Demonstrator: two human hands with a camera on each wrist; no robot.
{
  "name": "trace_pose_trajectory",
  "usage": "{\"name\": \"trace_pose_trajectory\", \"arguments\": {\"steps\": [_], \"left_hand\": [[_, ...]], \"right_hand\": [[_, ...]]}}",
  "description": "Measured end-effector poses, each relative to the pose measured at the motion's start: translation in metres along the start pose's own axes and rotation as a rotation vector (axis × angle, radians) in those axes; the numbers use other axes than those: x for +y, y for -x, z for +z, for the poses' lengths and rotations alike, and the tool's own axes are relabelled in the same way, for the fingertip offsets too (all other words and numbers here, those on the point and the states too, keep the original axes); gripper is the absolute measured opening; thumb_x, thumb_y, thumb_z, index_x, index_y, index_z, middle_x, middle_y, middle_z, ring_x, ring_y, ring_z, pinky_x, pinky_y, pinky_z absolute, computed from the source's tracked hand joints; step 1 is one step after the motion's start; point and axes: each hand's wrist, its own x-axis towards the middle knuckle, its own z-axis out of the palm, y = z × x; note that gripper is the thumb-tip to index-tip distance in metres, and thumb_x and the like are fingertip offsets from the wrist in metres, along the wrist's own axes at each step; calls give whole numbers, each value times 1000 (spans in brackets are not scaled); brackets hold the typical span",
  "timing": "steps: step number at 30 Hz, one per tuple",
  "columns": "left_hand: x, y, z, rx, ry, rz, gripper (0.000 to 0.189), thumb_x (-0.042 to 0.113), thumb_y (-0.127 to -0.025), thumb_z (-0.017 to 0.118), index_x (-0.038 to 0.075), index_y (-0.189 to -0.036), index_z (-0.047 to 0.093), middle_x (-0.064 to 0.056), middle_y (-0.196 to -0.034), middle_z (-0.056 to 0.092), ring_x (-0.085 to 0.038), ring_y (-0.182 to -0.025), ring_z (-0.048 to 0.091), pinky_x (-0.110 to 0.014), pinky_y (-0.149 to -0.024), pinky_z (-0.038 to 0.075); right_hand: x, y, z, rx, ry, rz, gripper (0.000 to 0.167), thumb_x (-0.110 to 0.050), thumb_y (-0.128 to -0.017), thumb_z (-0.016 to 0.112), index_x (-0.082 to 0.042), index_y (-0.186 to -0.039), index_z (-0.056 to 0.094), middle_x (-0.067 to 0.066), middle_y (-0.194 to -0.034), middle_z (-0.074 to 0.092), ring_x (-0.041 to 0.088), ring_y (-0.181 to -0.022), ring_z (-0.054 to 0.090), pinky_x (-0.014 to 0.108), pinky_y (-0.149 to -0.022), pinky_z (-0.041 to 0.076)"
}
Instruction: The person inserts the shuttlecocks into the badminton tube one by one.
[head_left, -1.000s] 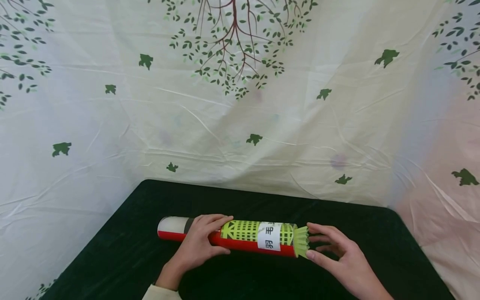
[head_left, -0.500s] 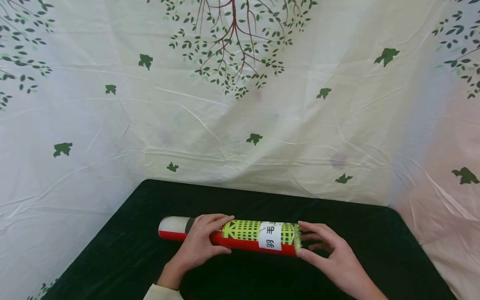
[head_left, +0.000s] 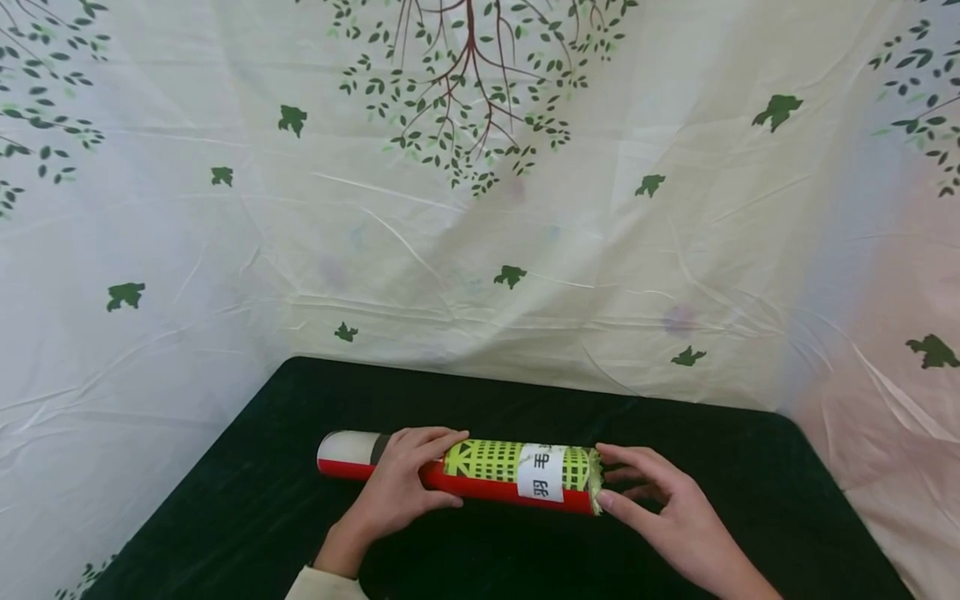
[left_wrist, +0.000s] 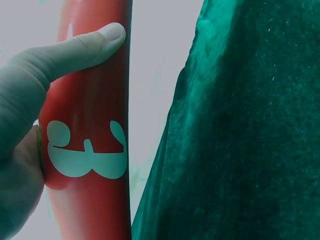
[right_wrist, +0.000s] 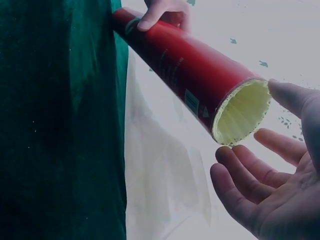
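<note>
A long shuttlecock tube (head_left: 495, 490), red with white and yellow-green print, lies crosswise in front of me in the head view. My left hand (head_left: 397, 492) grips it around the middle, thumb on the near side; the left wrist view shows that thumb over the tube's red wall (left_wrist: 95, 95). At the tube's right end is a yellow-green shuttlecock (head_left: 596, 479), its skirt nearly flush with the rim. The right wrist view looks into the hollow skirt (right_wrist: 242, 112). My right hand (head_left: 667, 508) has thumb and fingers spread at this rim, fingertips right at the edge, fingers gently bent.
The tube is above a table with a dark green velvet cloth (head_left: 465, 558). Behind and beside the table hangs a pale curtain (head_left: 420, 267) printed with branches, leaves and green birds. A white paper label (head_left: 540, 472) with black characters is wrapped on the tube.
The shuttlecock's skirt stuck out of the tube's right end one second ago; it has slid left into the tube, and my right hand moved left with it. The left hand keeps its grip.
</note>
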Motion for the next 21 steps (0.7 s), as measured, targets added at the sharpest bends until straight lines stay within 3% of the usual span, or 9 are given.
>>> {"name": "trace_pose_trajectory", "arguments": {"steps": [21], "left_hand": [[1, -1, -2, -5, 6, 13, 85, 33, -70, 90, 46, -144, 49, 11, -140, 53, -15, -125, 45, -55, -107, 32]], "right_hand": [[-2, -2, 6, 14, -33, 50, 51, -26, -90, 75, -21, -138, 58, 8, -135, 54, 24, -111, 61, 35, -85, 52]]}}
